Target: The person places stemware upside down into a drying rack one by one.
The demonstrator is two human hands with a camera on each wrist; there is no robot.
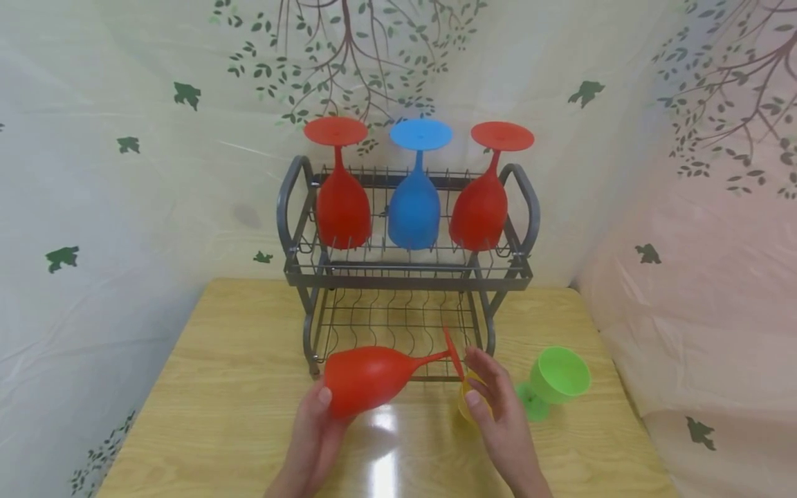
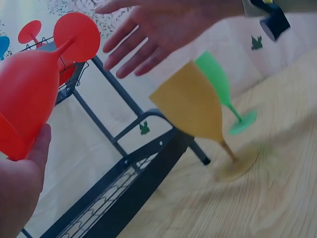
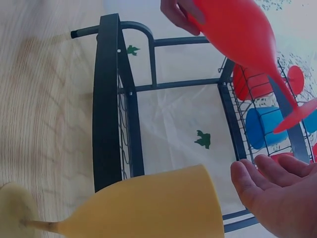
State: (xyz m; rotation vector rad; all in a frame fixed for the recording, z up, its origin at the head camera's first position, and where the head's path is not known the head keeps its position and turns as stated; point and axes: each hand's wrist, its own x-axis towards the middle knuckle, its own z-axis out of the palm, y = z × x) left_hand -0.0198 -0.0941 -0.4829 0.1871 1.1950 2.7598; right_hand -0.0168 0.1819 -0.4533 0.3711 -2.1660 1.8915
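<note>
My left hand (image 1: 314, 425) grips a red plastic wine glass (image 1: 367, 380) by its bowl, near the rim. The glass lies sideways in the air, its stem and foot pointing right. My right hand (image 1: 507, 429) is beside that foot with fingers extended and nothing in its grasp; the left wrist view shows a small gap between fingertips and foot. Behind the right hand, a yellow wine glass (image 2: 193, 104) stands upright on the table, mostly hidden in the head view. A green wine glass (image 1: 560, 373) stands to the right of it.
A dark two-tier dish rack (image 1: 405, 282) stands at the back of the wooden table (image 1: 212, 401). On its top tier, a red glass (image 1: 344, 211), a blue glass (image 1: 414, 211) and another red glass (image 1: 479, 211) sit upside down. Patterned cloth (image 1: 156, 207) hangs behind.
</note>
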